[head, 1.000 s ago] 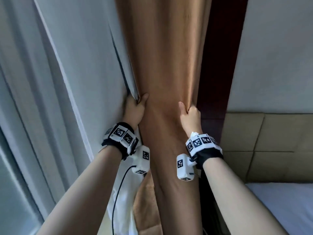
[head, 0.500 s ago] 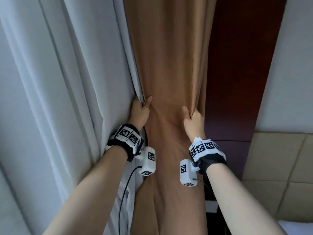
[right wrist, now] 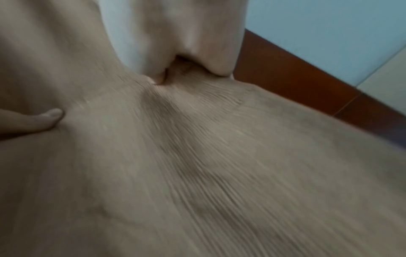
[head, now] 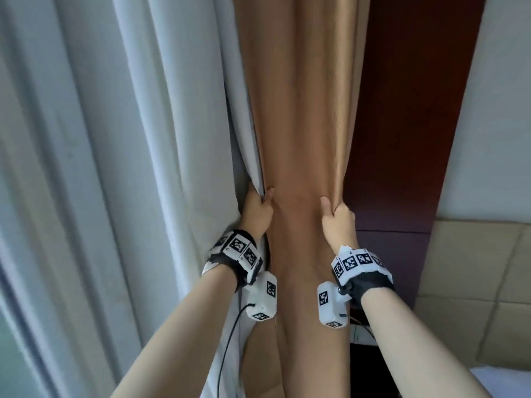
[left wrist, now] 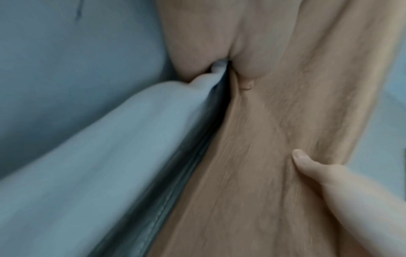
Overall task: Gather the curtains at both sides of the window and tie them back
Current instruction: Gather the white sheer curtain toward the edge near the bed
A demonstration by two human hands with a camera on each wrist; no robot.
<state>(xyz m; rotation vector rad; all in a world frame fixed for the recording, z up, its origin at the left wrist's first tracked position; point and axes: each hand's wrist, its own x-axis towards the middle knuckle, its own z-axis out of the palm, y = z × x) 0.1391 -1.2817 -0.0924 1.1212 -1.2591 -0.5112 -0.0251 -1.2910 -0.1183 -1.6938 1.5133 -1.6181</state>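
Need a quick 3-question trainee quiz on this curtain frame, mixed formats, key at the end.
1. True or false: both hands grip the tan curtain.
2. What lies directly left of the tan curtain? A) white curtain B) dark wood panel C) bed
3. Fill in: no ___ is tied around the gathered fabric yet.

Key:
1. True: left hand holds its left edge, right hand its right edge.
2. A, the white curtain.
3. tieback

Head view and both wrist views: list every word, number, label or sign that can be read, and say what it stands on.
None can be read.
Left wristband: black-and-white square code patterns only, no letters or digits.
Right wristband: the same kind of patterns, no text.
Brown curtain and grey curtain: plain cloth, no print or tag in view.
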